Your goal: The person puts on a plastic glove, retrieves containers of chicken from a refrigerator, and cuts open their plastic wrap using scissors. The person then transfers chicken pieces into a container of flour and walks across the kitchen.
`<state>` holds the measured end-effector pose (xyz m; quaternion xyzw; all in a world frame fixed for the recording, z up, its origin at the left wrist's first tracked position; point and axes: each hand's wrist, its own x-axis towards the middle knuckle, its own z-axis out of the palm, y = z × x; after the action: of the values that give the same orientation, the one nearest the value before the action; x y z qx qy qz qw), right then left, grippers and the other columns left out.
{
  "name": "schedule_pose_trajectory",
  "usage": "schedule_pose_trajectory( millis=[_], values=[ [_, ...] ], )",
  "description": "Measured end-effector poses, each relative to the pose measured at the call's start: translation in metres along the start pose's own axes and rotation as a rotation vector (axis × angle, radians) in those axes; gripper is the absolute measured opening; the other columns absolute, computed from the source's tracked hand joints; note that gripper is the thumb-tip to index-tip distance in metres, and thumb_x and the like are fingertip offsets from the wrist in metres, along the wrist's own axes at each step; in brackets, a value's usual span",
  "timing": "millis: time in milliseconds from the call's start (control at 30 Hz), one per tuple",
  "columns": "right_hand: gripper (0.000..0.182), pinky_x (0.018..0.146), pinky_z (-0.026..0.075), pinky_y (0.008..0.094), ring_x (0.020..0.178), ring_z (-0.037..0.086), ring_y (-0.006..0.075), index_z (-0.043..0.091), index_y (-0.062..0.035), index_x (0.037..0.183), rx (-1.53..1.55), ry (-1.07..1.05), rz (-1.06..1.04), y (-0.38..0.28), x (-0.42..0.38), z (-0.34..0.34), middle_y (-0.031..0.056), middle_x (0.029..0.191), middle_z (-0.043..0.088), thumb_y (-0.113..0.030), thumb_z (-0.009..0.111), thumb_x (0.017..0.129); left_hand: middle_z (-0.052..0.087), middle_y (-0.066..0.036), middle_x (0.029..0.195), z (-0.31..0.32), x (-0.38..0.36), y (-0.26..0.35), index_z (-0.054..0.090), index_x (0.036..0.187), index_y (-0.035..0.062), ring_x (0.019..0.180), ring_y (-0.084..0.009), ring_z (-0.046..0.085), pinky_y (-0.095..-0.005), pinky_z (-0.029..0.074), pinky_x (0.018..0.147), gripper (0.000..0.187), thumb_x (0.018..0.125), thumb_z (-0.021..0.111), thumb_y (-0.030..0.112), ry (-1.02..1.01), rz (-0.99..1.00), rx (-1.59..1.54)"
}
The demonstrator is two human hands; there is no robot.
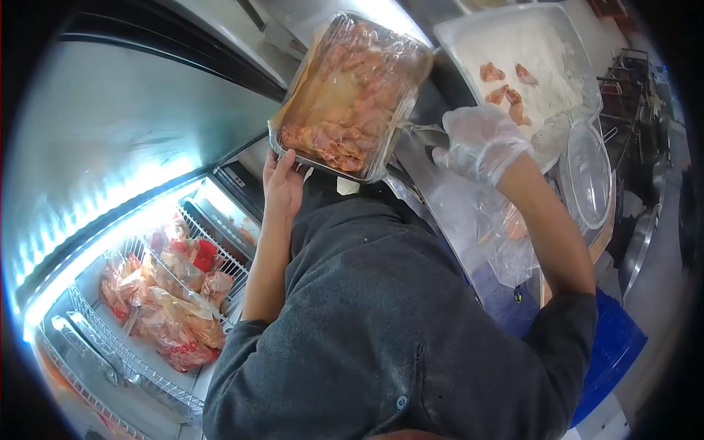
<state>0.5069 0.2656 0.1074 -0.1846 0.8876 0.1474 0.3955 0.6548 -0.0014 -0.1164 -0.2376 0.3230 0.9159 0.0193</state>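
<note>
My bare left hand point(282, 183) grips the near left corner of a metal tray point(370, 178), thumb on the rim and fingers underneath. Pieces of raw, marinated chicken point(337, 143) lie in the tray under clear plastic wrap point(345, 73). To the right of the tray is my right hand point(484, 143), in a loose clear plastic glove with its fingers curled. A thin shiny strip runs from the tray's right side toward these fingers; what they hold is hidden. Beyond that hand, a few chicken pieces point(506, 95) sit on white flour in a plastic tub point(587, 81).
On my left, an open lit refrigerator point(227, 205) holds bagged raw meat point(172, 308) on wire racks. A round mesh strainer point(588, 176) is beside the tub. Crumpled clear plastic point(506, 235) lies on the metal counter point(447, 213). A blue container point(609, 352) stands lower right.
</note>
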Motion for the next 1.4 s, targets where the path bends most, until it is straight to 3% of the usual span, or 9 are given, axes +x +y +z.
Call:
schedule_pose_trajectory(
  millis=[267,333,400,467,600,667,833,1100,1400],
  values=[
    [0.046,0.084,0.056,0.0435,0.087,0.073,0.0352,0.076,-0.0018,0.086,0.012,0.052,-0.134,-0.034,0.031,0.01,0.0188,0.087,0.074,-0.046,0.062,0.09,0.061,-0.01,0.135,0.003,0.003,0.008,0.045,0.144,0.0075,0.123,-0.0243,0.062,-0.0449,0.051,0.103,0.049,0.099,0.062,0.008,-0.033,-0.003,-0.006],
    [0.046,0.085,0.056,0.0438,0.089,0.073,0.0346,0.077,-0.0027,0.091,0.012,0.085,-0.091,-0.042,0.034,0.009,0.0189,0.091,0.075,-0.046,0.06,0.091,0.061,-0.01,0.135,0.0,0.003,0.006,0.045,0.144,0.0068,0.123,-0.0242,0.062,-0.0442,0.051,0.104,0.048,0.098,0.061,0.007,-0.031,0.011,0.001],
    [0.046,0.085,0.056,0.0437,0.09,0.074,0.0344,0.077,-0.0018,0.093,0.101,0.167,-0.001,-0.038,0.041,0.016,0.0188,0.093,0.075,-0.045,0.06,0.092,0.053,-0.011,0.145,-0.007,0.003,0.001,0.039,0.151,0.0058,0.134,-0.0269,0.052,-0.0472,0.042,0.114,0.058,0.098,0.061,0.01,-0.059,0.013,0.031],
    [0.047,0.085,0.056,0.0442,0.091,0.073,0.0348,0.077,-0.0005,0.096,0.096,0.179,-0.007,-0.031,0.039,0.013,0.0191,0.095,0.075,-0.044,0.061,0.092,0.053,-0.011,0.145,-0.009,0.0,-0.001,0.039,0.151,0.0059,0.133,-0.0268,0.054,-0.0469,0.043,0.113,0.058,0.098,0.061,0.01,-0.051,0.012,0.028],
    [0.043,0.085,0.056,0.0442,0.093,0.073,0.0346,0.077,-0.0016,0.099,0.134,0.048,0.085,-0.016,0.016,0.005,0.0199,0.097,0.075,-0.041,0.062,0.089,0.054,-0.011,0.144,-0.012,0.001,0.0,0.039,0.151,0.0058,0.131,-0.0268,0.056,-0.0467,0.045,0.111,0.056,0.099,0.06,0.01,-0.03,-0.002,0.023],
    [0.048,0.086,0.055,0.0457,0.092,0.073,0.0356,0.076,-0.002,0.095,-0.002,0.057,-0.084,-0.002,0.008,0.007,0.0188,0.094,0.075,-0.048,0.068,0.085,0.055,-0.011,0.144,-0.01,0.001,0.001,0.039,0.15,0.0058,0.131,-0.0268,0.056,-0.0465,0.045,0.111,0.055,0.099,0.059,0.009,-0.031,0.002,0.02],
    [0.045,0.086,0.055,0.0457,0.091,0.071,0.0378,0.074,-0.0015,0.101,-0.002,-0.11,-0.104,-0.021,0.015,0.001,0.0198,0.093,0.074,-0.043,0.065,0.085,0.056,-0.011,0.143,-0.008,0.002,0.0,0.04,0.15,0.0058,0.131,-0.0269,0.056,-0.0461,0.046,0.111,0.053,0.1,0.058,0.009,-0.049,0.011,0.025],
    [0.045,0.088,0.056,0.0458,0.093,0.073,0.0385,0.076,0.0008,0.095,0.118,0.248,-0.107,-0.014,0.038,0.019,0.023,0.096,0.074,-0.04,0.059,0.088,0.06,-0.01,0.136,-0.003,-0.002,0.003,0.044,0.144,0.0029,0.124,-0.0236,0.061,-0.0423,0.048,0.107,0.047,0.099,0.059,0.007,-0.02,0.022,0.003],
    [0.048,0.088,0.054,0.0446,0.093,0.072,0.0364,0.074,-0.0002,0.096,0.044,0.215,-0.104,-0.027,0.047,0.02,0.0206,0.095,0.074,-0.045,0.06,0.087,0.057,-0.012,0.141,-0.009,0.002,0.006,0.039,0.15,0.0029,0.128,-0.0245,0.058,-0.0438,0.047,0.11,0.054,0.099,0.057,0.008,-0.073,0.035,0.096]
  ],
)
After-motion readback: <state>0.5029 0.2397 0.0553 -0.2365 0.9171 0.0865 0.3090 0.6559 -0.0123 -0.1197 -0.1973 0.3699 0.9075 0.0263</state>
